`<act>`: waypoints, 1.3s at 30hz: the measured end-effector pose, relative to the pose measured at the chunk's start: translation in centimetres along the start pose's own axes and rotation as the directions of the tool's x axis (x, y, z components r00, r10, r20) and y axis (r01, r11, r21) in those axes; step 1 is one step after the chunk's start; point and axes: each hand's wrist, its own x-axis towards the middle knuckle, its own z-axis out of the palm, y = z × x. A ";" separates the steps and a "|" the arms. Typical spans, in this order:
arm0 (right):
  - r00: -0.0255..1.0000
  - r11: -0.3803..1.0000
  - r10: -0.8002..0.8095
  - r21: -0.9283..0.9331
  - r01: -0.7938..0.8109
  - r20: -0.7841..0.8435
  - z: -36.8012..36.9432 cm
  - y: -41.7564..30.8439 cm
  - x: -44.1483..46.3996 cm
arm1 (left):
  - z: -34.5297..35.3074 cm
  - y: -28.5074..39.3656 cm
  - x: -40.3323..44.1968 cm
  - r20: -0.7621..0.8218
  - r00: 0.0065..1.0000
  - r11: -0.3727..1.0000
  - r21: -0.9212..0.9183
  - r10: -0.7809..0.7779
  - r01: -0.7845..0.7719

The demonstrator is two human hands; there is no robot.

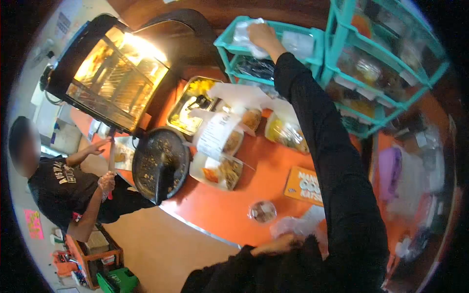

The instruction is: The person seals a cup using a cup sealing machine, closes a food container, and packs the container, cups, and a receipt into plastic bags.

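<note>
At the top, my right hand (pixel 264 36) reaches into the upper teal basket (pixel 234 49), its fingers closed on clear plastic bags (pixel 245 38). Low in the view, my left hand (pixel 278 244) is closed against a crumpled clear plastic bag (pixel 289 226), partly covered by my dark sleeve. A small lidded clear cup (pixel 263 212) stands just beyond that bag. Open takeaway boxes of food (pixel 217 171) sit mid-counter, with a printed receipt (pixel 216 136) on one of them. Near my right forearm is another food box (pixel 287 131) with a clear wrapped packet in it.
A lit glass display warmer (pixel 115 73), a metal tray (pixel 183 115) of yellow food and a black pan (pixel 162 163) line the left. Teal racks (pixel 378 78) rise on the right. An orange sign (pixel 305 184) lies on the counter. A co-worker (pixel 63 183) holds a knife (pixel 112 156) at left.
</note>
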 end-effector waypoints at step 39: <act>0.677 0.944 -0.226 0.330 -0.026 0.700 -19.6 -3.9 -61.5 | -15.5 9.5 5.6 -0.528 0.788 0.922 0.367 0.318 -0.126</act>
